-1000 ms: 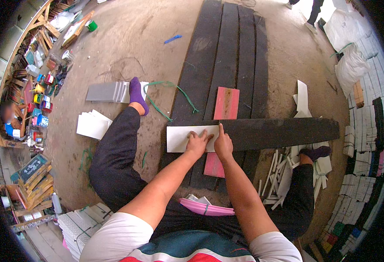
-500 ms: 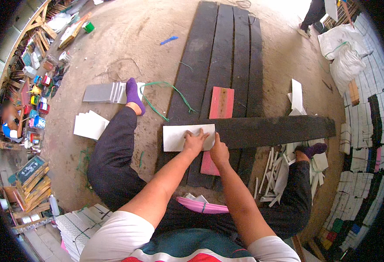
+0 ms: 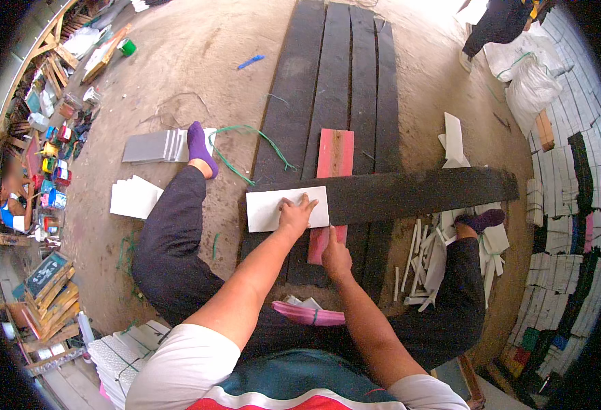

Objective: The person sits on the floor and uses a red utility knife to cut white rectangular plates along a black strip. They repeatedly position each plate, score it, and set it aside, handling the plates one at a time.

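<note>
A white rectangular sheet (image 3: 263, 210) lies across the left end of a long black board (image 3: 423, 195). My left hand (image 3: 296, 214) presses down on the sheet's right half with its fingers spread. Just below the sheet's near right corner is my right hand (image 3: 336, 257), its fingers curled and the index finger stretched forward. Whatever that hand holds is hidden or too thin to name. Beneath the crosswise board runs a pink-red strip (image 3: 336, 154) with a brown centre, partly under my right hand.
Long black boards (image 3: 297, 75) lie underneath. White offcuts (image 3: 437, 263) are heaped by my right foot; grey-white stacked pieces (image 3: 153, 146) lie by my left foot. A pink bundle (image 3: 307, 314) rests near my lap. Another person (image 3: 495, 31) stands at far right, near white sacks (image 3: 529, 78).
My right hand has moved toward me along the sheet's right edge, past its near corner. My left hand stays on the sheet. The person at far right shows more.
</note>
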Demonstrator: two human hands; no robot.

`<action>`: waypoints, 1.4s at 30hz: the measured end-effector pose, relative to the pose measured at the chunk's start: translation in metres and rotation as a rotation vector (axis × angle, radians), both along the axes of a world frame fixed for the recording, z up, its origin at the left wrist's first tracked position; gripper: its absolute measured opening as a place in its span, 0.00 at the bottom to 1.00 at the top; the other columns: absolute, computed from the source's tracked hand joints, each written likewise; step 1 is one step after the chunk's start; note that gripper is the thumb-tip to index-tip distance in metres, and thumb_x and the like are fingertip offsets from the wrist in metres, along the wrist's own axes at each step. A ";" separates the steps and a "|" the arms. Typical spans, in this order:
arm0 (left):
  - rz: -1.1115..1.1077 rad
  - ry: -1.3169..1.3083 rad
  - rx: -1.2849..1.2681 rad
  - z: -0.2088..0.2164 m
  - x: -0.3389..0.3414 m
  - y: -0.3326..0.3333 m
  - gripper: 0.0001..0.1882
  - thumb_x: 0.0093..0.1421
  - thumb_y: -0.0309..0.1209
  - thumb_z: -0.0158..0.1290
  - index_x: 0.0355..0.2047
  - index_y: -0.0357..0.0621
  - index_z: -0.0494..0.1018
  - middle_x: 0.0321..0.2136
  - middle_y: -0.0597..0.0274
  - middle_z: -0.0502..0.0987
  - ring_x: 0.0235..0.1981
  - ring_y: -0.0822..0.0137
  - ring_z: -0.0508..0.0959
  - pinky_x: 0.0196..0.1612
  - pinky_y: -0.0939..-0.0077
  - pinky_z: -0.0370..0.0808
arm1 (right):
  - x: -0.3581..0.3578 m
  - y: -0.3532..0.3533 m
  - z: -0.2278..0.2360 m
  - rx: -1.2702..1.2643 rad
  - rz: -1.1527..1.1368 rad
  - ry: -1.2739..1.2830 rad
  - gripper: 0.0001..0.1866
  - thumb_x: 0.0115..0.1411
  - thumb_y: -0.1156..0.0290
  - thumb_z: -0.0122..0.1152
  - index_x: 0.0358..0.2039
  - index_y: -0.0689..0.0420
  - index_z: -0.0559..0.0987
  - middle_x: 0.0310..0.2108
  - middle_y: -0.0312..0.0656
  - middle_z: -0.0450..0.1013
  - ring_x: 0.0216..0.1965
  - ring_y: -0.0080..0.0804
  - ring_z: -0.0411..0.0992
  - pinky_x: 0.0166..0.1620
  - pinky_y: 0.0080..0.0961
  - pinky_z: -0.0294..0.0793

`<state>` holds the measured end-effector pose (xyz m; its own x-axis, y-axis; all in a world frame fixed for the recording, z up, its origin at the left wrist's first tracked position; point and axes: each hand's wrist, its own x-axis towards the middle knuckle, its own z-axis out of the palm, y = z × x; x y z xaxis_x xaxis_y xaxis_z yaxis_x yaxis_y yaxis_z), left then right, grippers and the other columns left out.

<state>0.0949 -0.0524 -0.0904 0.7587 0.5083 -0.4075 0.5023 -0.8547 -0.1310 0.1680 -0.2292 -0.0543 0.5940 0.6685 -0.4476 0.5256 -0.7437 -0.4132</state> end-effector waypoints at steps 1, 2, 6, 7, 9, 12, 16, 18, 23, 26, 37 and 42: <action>0.001 0.008 -0.008 0.003 0.000 -0.001 0.49 0.59 0.55 0.60 0.75 0.72 0.47 0.74 0.65 0.52 0.56 0.27 0.71 0.42 0.46 0.77 | -0.004 -0.003 0.017 0.007 0.025 -0.020 0.36 0.62 0.74 0.48 0.72 0.50 0.58 0.35 0.62 0.79 0.36 0.62 0.80 0.39 0.58 0.79; 0.001 0.011 -0.015 0.004 0.001 -0.001 0.49 0.59 0.55 0.60 0.75 0.72 0.47 0.74 0.65 0.52 0.56 0.27 0.71 0.42 0.46 0.77 | -0.007 -0.005 0.028 0.018 0.050 -0.042 0.36 0.62 0.74 0.48 0.72 0.49 0.57 0.36 0.62 0.79 0.36 0.62 0.80 0.39 0.58 0.79; 0.001 0.023 -0.048 0.006 0.003 0.001 0.49 0.59 0.55 0.60 0.75 0.72 0.46 0.74 0.64 0.52 0.56 0.27 0.71 0.42 0.46 0.77 | -0.011 -0.017 0.032 0.001 0.032 -0.011 0.38 0.61 0.74 0.50 0.72 0.47 0.57 0.36 0.62 0.79 0.36 0.61 0.80 0.40 0.57 0.79; 0.004 0.033 -0.054 0.006 0.005 0.003 0.49 0.59 0.55 0.60 0.75 0.72 0.46 0.74 0.64 0.52 0.56 0.27 0.71 0.42 0.46 0.77 | -0.011 -0.018 0.032 -0.031 0.035 -0.011 0.38 0.61 0.74 0.51 0.72 0.46 0.57 0.36 0.62 0.79 0.36 0.61 0.80 0.40 0.57 0.79; 0.005 0.043 -0.055 0.006 0.006 0.003 0.50 0.59 0.55 0.61 0.75 0.72 0.46 0.74 0.64 0.51 0.56 0.27 0.71 0.42 0.46 0.77 | -0.008 -0.020 0.033 -0.059 0.040 -0.017 0.38 0.60 0.75 0.52 0.72 0.46 0.59 0.36 0.61 0.79 0.37 0.61 0.80 0.41 0.56 0.79; -0.003 0.016 -0.026 0.005 0.004 0.001 0.50 0.58 0.55 0.61 0.75 0.72 0.46 0.74 0.64 0.51 0.56 0.27 0.71 0.42 0.45 0.78 | 0.000 -0.016 0.037 -0.039 0.049 -0.033 0.37 0.60 0.75 0.52 0.71 0.46 0.61 0.37 0.61 0.79 0.37 0.61 0.80 0.41 0.55 0.79; 0.020 0.009 -0.072 0.008 0.006 0.000 0.49 0.58 0.53 0.62 0.74 0.72 0.49 0.74 0.65 0.52 0.57 0.27 0.71 0.43 0.45 0.77 | 0.017 0.001 0.031 0.082 0.068 -0.108 0.35 0.63 0.72 0.51 0.72 0.43 0.60 0.40 0.61 0.78 0.40 0.62 0.79 0.42 0.55 0.80; 0.029 0.000 -0.084 0.007 0.006 0.000 0.48 0.58 0.53 0.62 0.74 0.72 0.49 0.73 0.65 0.52 0.57 0.26 0.70 0.43 0.45 0.78 | 0.027 0.021 0.029 0.112 0.063 -0.125 0.35 0.64 0.71 0.50 0.72 0.40 0.58 0.41 0.60 0.77 0.42 0.61 0.79 0.43 0.55 0.80; 0.039 -0.013 -0.040 -0.005 0.005 -0.002 0.47 0.58 0.51 0.62 0.74 0.75 0.50 0.73 0.65 0.53 0.58 0.24 0.69 0.43 0.44 0.80 | 0.055 0.087 0.036 0.097 0.075 -0.099 0.36 0.62 0.73 0.51 0.72 0.43 0.60 0.42 0.60 0.77 0.42 0.60 0.79 0.44 0.53 0.80; 0.027 -0.030 -0.009 -0.010 0.001 -0.001 0.45 0.60 0.49 0.60 0.74 0.76 0.50 0.73 0.64 0.52 0.58 0.22 0.69 0.42 0.44 0.81 | 0.065 0.103 0.028 0.078 0.114 -0.106 0.36 0.62 0.73 0.51 0.72 0.45 0.61 0.42 0.60 0.77 0.42 0.59 0.79 0.45 0.52 0.80; 0.102 -0.064 -0.115 0.022 0.005 -0.002 0.32 0.64 0.30 0.51 0.69 0.64 0.64 0.73 0.64 0.55 0.57 0.23 0.71 0.52 0.41 0.77 | 0.067 0.113 0.013 0.058 0.101 -0.070 0.37 0.62 0.72 0.54 0.73 0.43 0.60 0.43 0.59 0.77 0.43 0.58 0.79 0.47 0.52 0.79; 0.082 0.010 -0.061 -0.012 0.001 0.002 0.39 0.66 0.39 0.51 0.74 0.77 0.48 0.74 0.62 0.49 0.58 0.19 0.68 0.43 0.42 0.81 | 0.062 0.121 0.014 0.072 0.128 -0.070 0.37 0.63 0.69 0.55 0.72 0.49 0.59 0.41 0.60 0.78 0.43 0.60 0.79 0.46 0.53 0.80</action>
